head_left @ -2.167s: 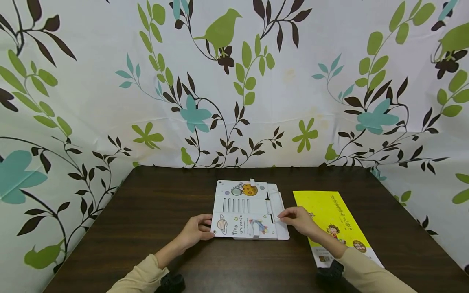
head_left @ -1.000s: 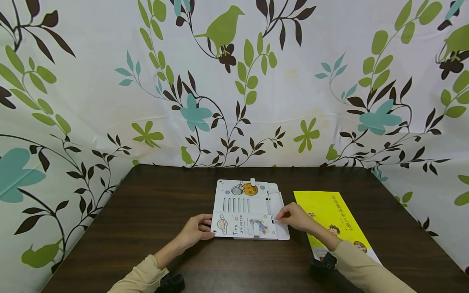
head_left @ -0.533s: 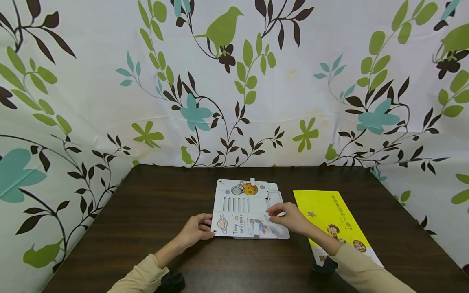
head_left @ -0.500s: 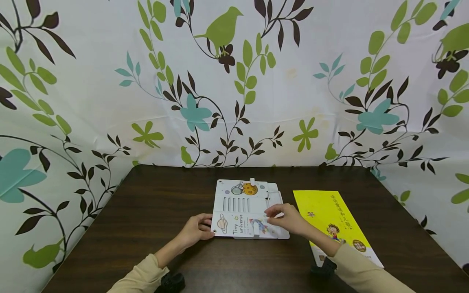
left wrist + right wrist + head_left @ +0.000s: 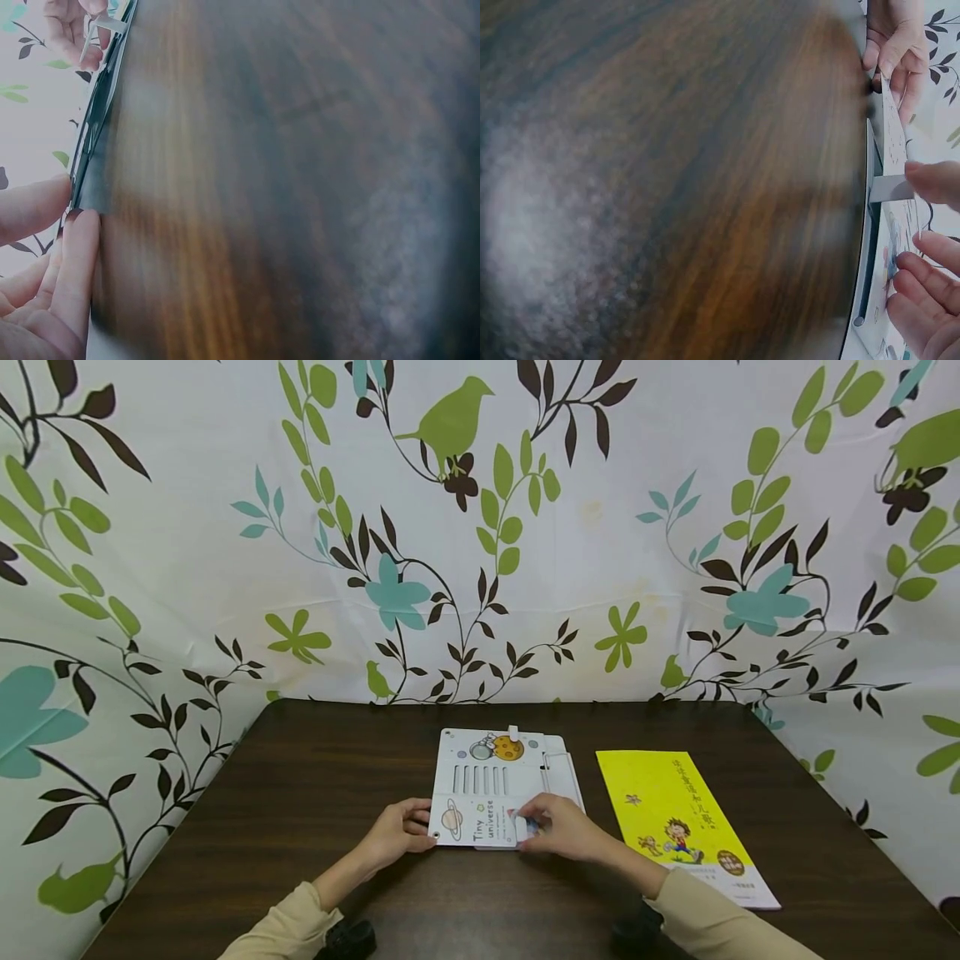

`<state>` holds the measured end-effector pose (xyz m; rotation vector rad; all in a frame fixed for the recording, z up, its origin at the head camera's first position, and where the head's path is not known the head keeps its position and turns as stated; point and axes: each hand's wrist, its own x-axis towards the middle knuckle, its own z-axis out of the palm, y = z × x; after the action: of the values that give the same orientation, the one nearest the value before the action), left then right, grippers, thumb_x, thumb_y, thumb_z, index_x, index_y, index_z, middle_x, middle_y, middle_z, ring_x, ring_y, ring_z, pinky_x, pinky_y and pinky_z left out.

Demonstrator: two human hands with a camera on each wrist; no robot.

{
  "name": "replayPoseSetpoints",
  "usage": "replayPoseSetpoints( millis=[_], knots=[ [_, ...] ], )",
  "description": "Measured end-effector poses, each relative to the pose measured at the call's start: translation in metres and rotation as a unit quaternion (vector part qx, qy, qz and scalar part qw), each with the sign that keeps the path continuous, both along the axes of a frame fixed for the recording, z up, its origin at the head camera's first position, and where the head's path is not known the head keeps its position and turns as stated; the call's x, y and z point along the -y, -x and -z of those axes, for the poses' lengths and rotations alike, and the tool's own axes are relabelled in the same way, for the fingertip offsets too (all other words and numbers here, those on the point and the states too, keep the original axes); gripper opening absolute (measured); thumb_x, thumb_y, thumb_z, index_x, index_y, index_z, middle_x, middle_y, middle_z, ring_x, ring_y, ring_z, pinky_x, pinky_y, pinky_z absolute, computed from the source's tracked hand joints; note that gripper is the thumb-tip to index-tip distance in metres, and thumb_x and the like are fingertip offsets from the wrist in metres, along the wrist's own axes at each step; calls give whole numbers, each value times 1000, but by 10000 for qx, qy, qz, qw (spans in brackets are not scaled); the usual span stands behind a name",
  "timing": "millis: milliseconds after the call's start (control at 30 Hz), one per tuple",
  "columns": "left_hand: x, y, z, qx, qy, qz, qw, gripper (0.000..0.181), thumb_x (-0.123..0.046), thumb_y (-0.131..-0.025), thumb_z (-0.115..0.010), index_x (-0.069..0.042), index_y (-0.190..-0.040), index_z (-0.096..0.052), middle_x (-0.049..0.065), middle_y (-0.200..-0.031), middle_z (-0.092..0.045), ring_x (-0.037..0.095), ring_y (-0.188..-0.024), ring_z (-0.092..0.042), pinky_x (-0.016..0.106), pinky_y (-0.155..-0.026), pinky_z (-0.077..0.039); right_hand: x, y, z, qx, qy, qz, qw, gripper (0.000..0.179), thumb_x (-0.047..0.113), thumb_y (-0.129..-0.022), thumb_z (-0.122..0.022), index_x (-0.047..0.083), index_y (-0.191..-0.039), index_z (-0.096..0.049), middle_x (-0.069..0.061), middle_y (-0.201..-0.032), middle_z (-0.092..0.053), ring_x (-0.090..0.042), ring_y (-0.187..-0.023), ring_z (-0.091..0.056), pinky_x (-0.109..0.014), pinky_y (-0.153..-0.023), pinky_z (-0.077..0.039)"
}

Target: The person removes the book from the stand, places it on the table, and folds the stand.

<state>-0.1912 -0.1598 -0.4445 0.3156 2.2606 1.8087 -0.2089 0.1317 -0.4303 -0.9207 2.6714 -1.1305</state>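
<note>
A white book stand [image 5: 472,782] printed with planets and "Tiny universe" lies flat on the table. At its near left corner my left hand [image 5: 401,828] grips the edge, thumb on one face and fingers beneath, as the left wrist view [image 5: 49,277] shows. My right hand [image 5: 562,831] is over the near right part and pinches the white page clip [image 5: 521,829] there. In the right wrist view the thumb touches that clip [image 5: 891,188], with the other fingers bent above the panel. A second clip [image 5: 513,732] sits on the far edge. Thin wire [image 5: 557,755] shows at the stand's right side.
A yellow book [image 5: 667,789] lies on the dark wooden table [image 5: 337,760], right of the stand. Behind the table hangs a patterned cloth [image 5: 480,652] with leaves and birds. Dark wrist cameras [image 5: 352,937] are worn under the sleeves.
My right hand has moved left from the stand's right edge to the near clip. Wire at the stand's right side has come into view. The left hand holds its place.
</note>
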Motion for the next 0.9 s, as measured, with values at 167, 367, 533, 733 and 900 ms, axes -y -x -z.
replayPoseSetpoints(
  millis=[167,367,533,733,900],
  knots=[
    [0,-1,0,-17,38,15,10000,59,10,-71,-68,19,-122,-40,18,-98,-56,21,-80,-59,27,-66,-53,1,0,1,-51,-93,-60,9999,33,21,-70,-78,3,-95,-63,-2,-91,-60,-18,-81,-53,-33,-80,-51],
    [-1,-1,0,-68,66,-42,9999,57,10,-71,-68,18,-121,-42,18,-97,-57,21,-80,-59,26,-65,-52,2,2,-2,-23,-204,-88,9997,31,21,-71,-77,5,-94,-64,0,-91,-61,-17,-80,-52,-30,-77,-50],
    [-1,1,0,-58,63,-6,10000,57,10,-71,-68,18,-121,-41,18,-97,-57,21,-80,-59,26,-65,-52,3,4,-8,190,-325,-2,9993,33,22,-71,-78,6,-96,-64,0,-91,-61,-17,-83,-53,-30,-79,-51],
    [0,-1,0,-39,135,-56,9999,57,10,-71,-69,18,-121,-42,17,-97,-57,21,-80,-59,26,-65,-52,2,13,-17,528,-503,-200,9971,35,22,-74,-75,2,-100,-63,-3,-90,-62,-17,-82,-54,-28,-75,-50],
    [-1,-1,2,-53,73,-31,10000,57,10,-71,-68,18,-121,-42,18,-98,-56,22,-80,-59,26,-65,-52,0,33,-20,554,-472,-195,9972,36,21,-78,-71,-2,-104,-62,-5,-88,-62,-16,-81,-55,-24,-73,-48]
  ],
)
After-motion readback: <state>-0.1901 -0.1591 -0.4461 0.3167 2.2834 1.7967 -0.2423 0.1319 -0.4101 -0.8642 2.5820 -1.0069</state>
